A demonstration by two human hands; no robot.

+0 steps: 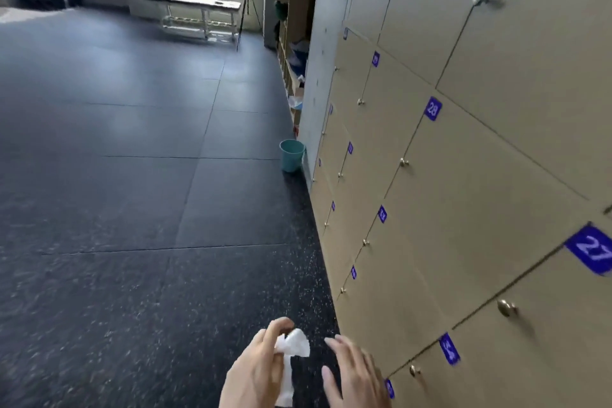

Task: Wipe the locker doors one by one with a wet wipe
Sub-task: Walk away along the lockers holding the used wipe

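lockers of tan panelled doors are standing off to the right, nearer the spread right hand than the left hand pinching the crumpled white wet wipe.

The lockers fill the right of the frame. A bin stands mid-frame just beside them. My hands hold a wipe at the bottom. A bench sits up top.
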